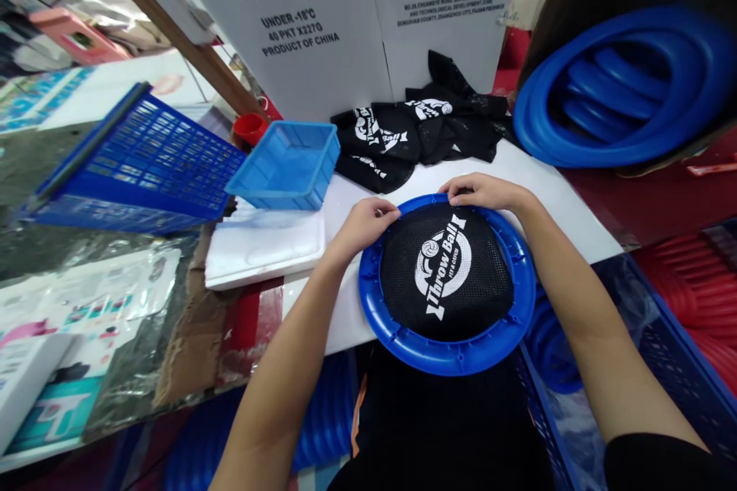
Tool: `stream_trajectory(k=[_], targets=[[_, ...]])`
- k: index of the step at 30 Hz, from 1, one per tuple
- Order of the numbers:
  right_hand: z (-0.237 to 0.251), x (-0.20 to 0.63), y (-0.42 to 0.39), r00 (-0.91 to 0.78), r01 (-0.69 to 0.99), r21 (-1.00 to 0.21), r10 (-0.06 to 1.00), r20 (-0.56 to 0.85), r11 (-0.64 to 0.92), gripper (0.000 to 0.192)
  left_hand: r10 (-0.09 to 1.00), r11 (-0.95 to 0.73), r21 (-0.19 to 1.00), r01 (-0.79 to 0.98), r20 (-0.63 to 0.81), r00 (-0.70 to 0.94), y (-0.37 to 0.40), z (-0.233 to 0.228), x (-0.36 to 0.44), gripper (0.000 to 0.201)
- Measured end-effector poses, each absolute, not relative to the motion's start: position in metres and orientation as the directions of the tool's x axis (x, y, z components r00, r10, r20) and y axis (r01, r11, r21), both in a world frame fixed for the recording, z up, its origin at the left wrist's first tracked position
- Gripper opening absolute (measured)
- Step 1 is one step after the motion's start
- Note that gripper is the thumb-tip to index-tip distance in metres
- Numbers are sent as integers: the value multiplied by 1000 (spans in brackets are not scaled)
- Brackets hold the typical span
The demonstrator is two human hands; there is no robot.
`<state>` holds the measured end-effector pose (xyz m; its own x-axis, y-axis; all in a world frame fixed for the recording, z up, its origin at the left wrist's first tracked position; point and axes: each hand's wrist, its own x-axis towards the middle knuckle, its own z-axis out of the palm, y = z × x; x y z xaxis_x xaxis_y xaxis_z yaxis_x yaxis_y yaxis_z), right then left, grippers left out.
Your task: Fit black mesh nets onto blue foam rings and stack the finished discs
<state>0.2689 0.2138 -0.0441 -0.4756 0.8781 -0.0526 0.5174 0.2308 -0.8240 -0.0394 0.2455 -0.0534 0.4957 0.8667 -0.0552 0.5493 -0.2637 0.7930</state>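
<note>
Both bare forearms reach forward from the near edge and converge toward the middle. The left hand (364,224) lies palm down with the knuckles raised, fingers curled and pointing right, the fingertips pressed down together in a pinch. The right hand (482,191) sits a little farther and to the right, also palm down, wrist bent inward, its fingers curled and pointing left. The two hands are near each other but apart.
</note>
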Motion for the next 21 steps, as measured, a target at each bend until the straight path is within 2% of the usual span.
stream_trajectory(k=[2, 4, 7, 9, 11, 14, 17, 21], targets=[[-42, 267, 212, -481, 516, -820, 876, -40, 246, 30, 863, -375, 756, 537, 73, 499, 240, -51, -36, 19], [-40, 264, 209, -479, 529, -809, 877, -35, 256, 36, 807, -510, 693, 510, 179, 563, 234, -49, -31, 17], [-40, 257, 207, -456, 565, -772, 890, 0, 289, 39, 695, -669, 555, 494, 233, 680, 230, -52, -23, 14], [-43, 253, 207, -442, 578, -750, 896, 43, 321, 36, 664, -708, 498, 500, 230, 711, 230, -54, -20, 15], [-46, 251, 208, -441, 572, -747, 895, 68, 339, 33, 667, -700, 515, 494, 226, 710, 231, -54, -19, 13], [-49, 250, 209, -451, 548, -769, 891, 58, 328, 30, 711, -630, 614, 476, 210, 671, 234, -50, -20, 11], [-48, 250, 210, -453, 532, -788, 891, 44, 309, 30, 762, -526, 693, 493, 126, 636, 236, -44, -22, 9], [-49, 247, 210, -451, 505, -807, 891, 55, 306, 32, 753, -485, 722, 494, 58, 655, 239, -40, -24, 13]])
